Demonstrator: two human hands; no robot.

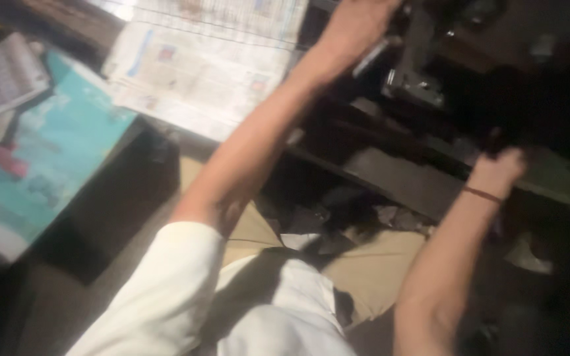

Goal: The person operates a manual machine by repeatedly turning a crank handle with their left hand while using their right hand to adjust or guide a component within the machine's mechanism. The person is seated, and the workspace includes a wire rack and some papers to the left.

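Left hand (354, 26) and right hand (499, 168) reach into a dark machine (423, 72)

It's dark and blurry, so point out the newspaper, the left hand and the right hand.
newspaper (199, 72), head view, middle of the open page
left hand (354, 29), head view, back of hand
right hand (499, 168), head view, back of hand
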